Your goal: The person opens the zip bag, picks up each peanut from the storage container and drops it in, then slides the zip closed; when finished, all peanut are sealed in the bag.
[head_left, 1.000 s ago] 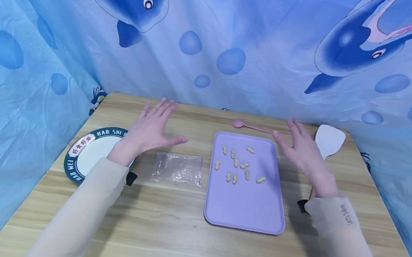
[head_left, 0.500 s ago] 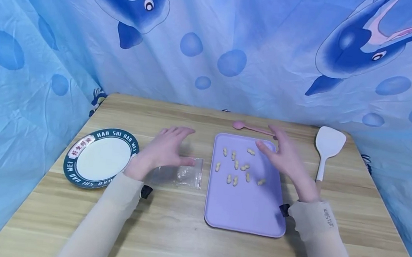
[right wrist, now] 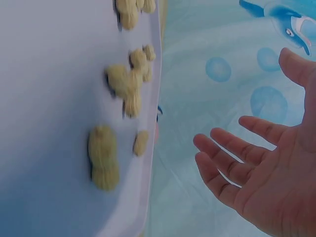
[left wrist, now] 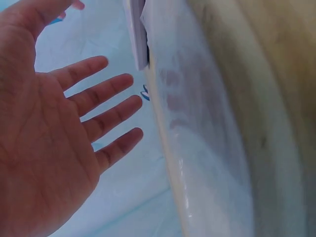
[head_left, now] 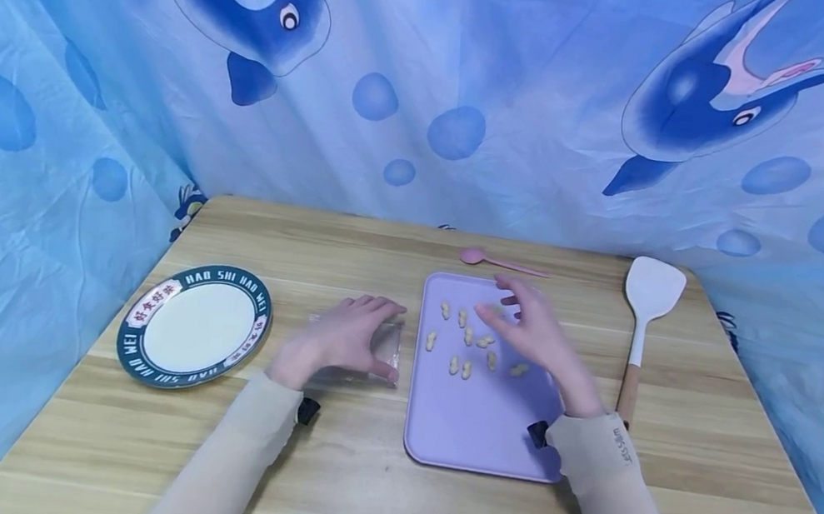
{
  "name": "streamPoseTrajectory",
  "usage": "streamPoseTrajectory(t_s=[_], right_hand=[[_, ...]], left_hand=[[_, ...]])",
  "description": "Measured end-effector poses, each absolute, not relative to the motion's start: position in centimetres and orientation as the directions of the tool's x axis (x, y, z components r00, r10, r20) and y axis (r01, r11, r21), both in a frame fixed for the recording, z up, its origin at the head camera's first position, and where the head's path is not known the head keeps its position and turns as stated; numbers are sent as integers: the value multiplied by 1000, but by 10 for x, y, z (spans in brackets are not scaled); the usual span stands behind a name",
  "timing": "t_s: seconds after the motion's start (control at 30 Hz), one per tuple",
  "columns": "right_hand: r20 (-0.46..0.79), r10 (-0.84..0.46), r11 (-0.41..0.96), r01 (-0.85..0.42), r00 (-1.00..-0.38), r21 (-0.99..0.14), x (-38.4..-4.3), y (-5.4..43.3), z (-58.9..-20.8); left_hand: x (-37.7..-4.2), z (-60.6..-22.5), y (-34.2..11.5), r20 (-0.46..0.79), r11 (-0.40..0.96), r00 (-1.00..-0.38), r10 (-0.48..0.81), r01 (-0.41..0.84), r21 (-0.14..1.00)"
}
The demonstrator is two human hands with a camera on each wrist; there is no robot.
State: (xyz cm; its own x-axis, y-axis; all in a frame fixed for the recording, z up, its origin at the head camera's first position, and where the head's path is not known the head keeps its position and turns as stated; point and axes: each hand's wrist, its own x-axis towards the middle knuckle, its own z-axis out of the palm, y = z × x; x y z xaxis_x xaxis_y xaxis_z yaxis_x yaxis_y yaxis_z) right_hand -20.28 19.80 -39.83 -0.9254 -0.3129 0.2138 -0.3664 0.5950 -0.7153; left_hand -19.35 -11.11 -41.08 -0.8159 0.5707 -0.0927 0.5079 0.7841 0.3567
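Note:
In the head view my left hand (head_left: 343, 340) hovers above a clear plastic bag (head_left: 391, 340) and hides much of it. The left wrist view shows that palm with its fingers (left wrist: 106, 95) spread and apart from the bag. Over the upper right of a lilac tray (head_left: 476, 431) is my right hand (head_left: 534, 330), its fingers loosely bent and holding nothing. Several unshelled peanuts (head_left: 465, 370) lie scattered on the tray, some partly hidden by that hand. From the right wrist a peanut (right wrist: 103, 158) appears close up, clear of the fingers (right wrist: 217, 180).
A plate (head_left: 199, 327) with a green lettered rim stands at the left. Behind the tray lies a pink spoon (head_left: 472, 256). At the right is a white spatula (head_left: 654, 287) with a wooden handle. A blue dolphin-print curtain (head_left: 417, 65) hangs behind the wooden table (head_left: 349, 493).
Both hands have moved inward and nearer the table's front, the left over the plastic bag, the right over the tray. Their fingers are more bent than before. The objects have stayed put.

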Motion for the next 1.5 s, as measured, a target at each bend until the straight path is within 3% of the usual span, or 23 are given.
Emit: streamPoseTrajectory(t_s=[0.47,1.5], right_hand=[[163,-365,578,-360,-917,-732,-194,179,-402],[95,-361,628,-318,-927,-710,-192,177,-402]], left_hand=[[-187,-418,-109,-178,782,-774,607,544,304],[-183,-422,-105,-157,803,-792,590,554,219]])
